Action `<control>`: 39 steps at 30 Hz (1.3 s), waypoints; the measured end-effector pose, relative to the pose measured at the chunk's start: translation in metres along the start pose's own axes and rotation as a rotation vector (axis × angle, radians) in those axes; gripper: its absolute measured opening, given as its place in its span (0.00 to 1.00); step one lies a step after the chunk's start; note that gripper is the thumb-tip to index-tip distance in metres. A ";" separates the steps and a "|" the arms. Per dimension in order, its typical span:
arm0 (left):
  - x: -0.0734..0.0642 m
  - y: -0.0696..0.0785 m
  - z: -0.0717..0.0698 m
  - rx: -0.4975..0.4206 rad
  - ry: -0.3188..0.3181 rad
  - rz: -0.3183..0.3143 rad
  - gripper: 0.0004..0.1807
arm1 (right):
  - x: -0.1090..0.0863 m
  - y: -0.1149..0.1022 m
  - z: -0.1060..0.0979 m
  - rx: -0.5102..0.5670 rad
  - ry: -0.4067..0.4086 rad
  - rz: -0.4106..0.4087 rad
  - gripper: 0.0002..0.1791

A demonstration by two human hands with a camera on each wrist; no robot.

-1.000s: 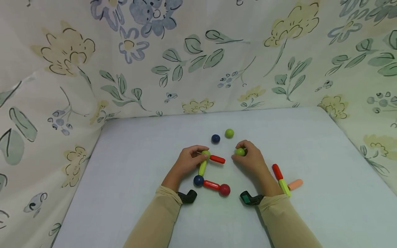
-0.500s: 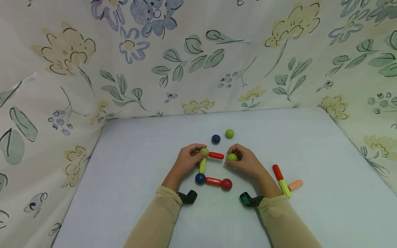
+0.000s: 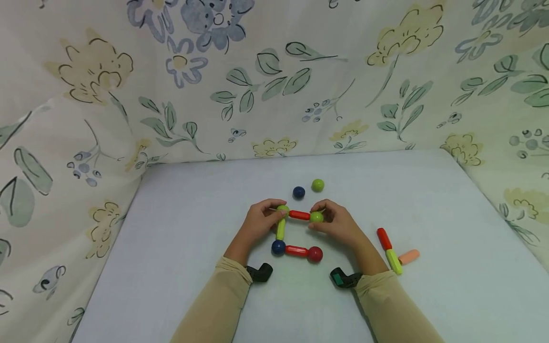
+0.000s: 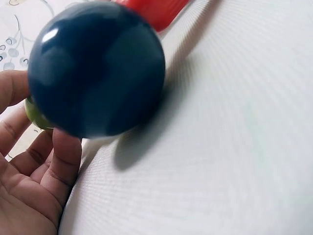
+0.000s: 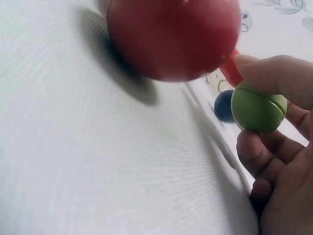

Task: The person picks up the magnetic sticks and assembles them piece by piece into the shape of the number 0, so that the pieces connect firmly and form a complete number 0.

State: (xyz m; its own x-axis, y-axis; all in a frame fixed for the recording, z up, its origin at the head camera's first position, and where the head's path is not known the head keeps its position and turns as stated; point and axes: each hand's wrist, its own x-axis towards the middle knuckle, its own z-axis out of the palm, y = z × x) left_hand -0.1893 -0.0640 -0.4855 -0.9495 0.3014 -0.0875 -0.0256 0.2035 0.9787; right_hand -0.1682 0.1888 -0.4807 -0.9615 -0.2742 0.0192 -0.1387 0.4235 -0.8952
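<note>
My left hand (image 3: pixel 262 219) pinches the green ball (image 3: pixel 283 209) at the far left corner of a ball-and-stick chain. From that ball a yellow-green stick (image 3: pixel 280 229) runs down to a blue ball (image 3: pixel 278 247), which looms large in the left wrist view. A red stick (image 3: pixel 296 251) joins the blue ball to a red ball (image 3: pixel 315 254). Another red stick (image 3: pixel 299 215) points right from the held corner. At its right end my right hand (image 3: pixel 336 220) pinches a second green ball (image 5: pixel 259 106), which meets the stick's tip.
Behind the hands lie a loose blue ball (image 3: pixel 299 192) and a loose green ball (image 3: pixel 318 185). Right of the right forearm are a red stick (image 3: pixel 383 238), a yellow-green stick (image 3: pixel 394 261) and a peach stick (image 3: pixel 409 257). Floral cloth (image 3: pixel 257 95) rises behind the white table (image 3: pixel 193 200).
My right hand has brought its green ball leftward to the free end of the upper red stick. The lower red stick and red ball have swung slightly up and right.
</note>
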 end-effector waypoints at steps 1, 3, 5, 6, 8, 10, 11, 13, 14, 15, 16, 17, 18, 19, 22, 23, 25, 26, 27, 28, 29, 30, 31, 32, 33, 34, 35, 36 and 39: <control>0.000 -0.001 0.000 -0.001 -0.004 0.003 0.19 | 0.000 0.000 0.000 0.000 0.002 0.004 0.21; 0.000 0.000 -0.001 -0.004 -0.008 0.004 0.19 | 0.000 0.000 -0.001 0.000 0.004 0.012 0.22; 0.000 0.000 -0.001 -0.007 -0.006 0.009 0.19 | 0.000 0.000 -0.001 0.003 0.008 0.018 0.22; 0.000 0.000 -0.001 -0.009 -0.005 0.010 0.19 | 0.000 0.000 -0.001 0.004 0.010 0.019 0.21; 0.000 0.000 -0.001 -0.016 -0.004 0.006 0.19 | 0.000 0.001 -0.002 0.004 0.021 0.016 0.21; 0.000 0.001 -0.001 -0.019 -0.003 0.000 0.19 | 0.000 0.002 -0.002 0.010 0.032 0.016 0.20; -0.001 0.001 -0.001 -0.019 -0.002 -0.004 0.19 | 0.000 0.002 -0.003 0.013 0.036 0.018 0.19; -0.001 0.002 0.000 -0.017 -0.002 -0.008 0.19 | 0.001 0.004 -0.004 0.024 0.043 0.026 0.19; -0.001 0.002 0.000 -0.015 -0.001 -0.009 0.19 | 0.001 0.004 -0.004 0.026 0.045 0.033 0.18; -0.001 0.002 0.000 -0.013 -0.002 -0.011 0.19 | 0.001 0.005 -0.005 0.033 0.045 0.040 0.18; -0.001 0.003 0.000 -0.011 -0.002 -0.012 0.19 | 0.001 0.005 -0.005 0.042 0.046 0.044 0.18; -0.001 0.003 0.000 -0.010 -0.002 -0.012 0.19 | 0.001 0.006 -0.006 0.051 0.045 0.048 0.19; -0.001 0.002 -0.001 -0.010 -0.003 -0.012 0.19 | 0.000 0.005 -0.006 0.060 0.046 0.053 0.19; -0.001 0.002 -0.001 -0.010 -0.005 -0.012 0.19 | 0.000 0.006 -0.007 0.067 0.047 0.054 0.19; -0.001 0.002 -0.001 -0.008 -0.010 -0.012 0.19 | 0.001 0.006 -0.007 0.092 0.044 0.049 0.19; -0.001 0.002 -0.001 -0.008 -0.012 -0.010 0.19 | 0.000 0.005 -0.007 0.099 0.044 0.050 0.19; -0.001 0.001 -0.001 -0.005 -0.014 -0.010 0.19 | 0.001 0.006 -0.008 0.119 0.040 0.049 0.19; -0.001 0.001 -0.001 -0.004 -0.013 -0.011 0.19 | 0.001 0.006 -0.008 0.129 0.037 0.050 0.19; -0.001 0.001 -0.001 -0.002 -0.012 -0.011 0.19 | 0.001 0.006 -0.008 0.137 0.035 0.050 0.19; -0.001 0.001 -0.001 0.000 -0.012 -0.012 0.19 | 0.000 0.005 -0.008 0.145 0.036 0.055 0.20; -0.001 0.001 -0.001 0.001 -0.011 -0.013 0.19 | 0.000 0.005 -0.008 0.152 0.037 0.059 0.19; -0.001 0.001 -0.001 0.002 -0.010 -0.016 0.19 | 0.000 0.005 -0.008 0.157 0.039 0.063 0.19; -0.001 0.000 -0.001 0.003 -0.008 -0.018 0.19 | 0.000 0.005 -0.008 0.162 0.042 0.069 0.19; -0.001 0.000 -0.001 0.003 -0.008 -0.019 0.18 | 0.000 0.004 -0.008 0.166 0.045 0.072 0.19; -0.001 0.000 -0.001 0.002 -0.009 -0.019 0.18 | 0.000 0.004 -0.008 0.169 0.050 0.075 0.19; -0.001 0.000 -0.001 0.002 -0.010 -0.020 0.18 | 0.000 0.004 -0.008 0.177 0.053 0.079 0.19; -0.001 0.000 0.000 0.001 -0.009 -0.021 0.18 | 0.000 0.003 -0.008 0.183 0.056 0.083 0.19; 0.000 0.000 0.000 0.001 -0.009 -0.021 0.18 | 0.000 0.003 -0.008 0.187 0.058 0.086 0.20; 0.000 0.000 -0.001 0.002 -0.012 -0.021 0.18 | 0.001 0.003 -0.008 0.187 0.063 0.094 0.20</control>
State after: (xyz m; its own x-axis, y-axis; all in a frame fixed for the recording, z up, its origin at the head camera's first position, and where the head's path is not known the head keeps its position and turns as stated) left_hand -0.1894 -0.0645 -0.4853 -0.9449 0.3081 -0.1104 -0.0450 0.2118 0.9763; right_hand -0.1712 0.1970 -0.4793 -0.9818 -0.1844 -0.0462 -0.0065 0.2752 -0.9614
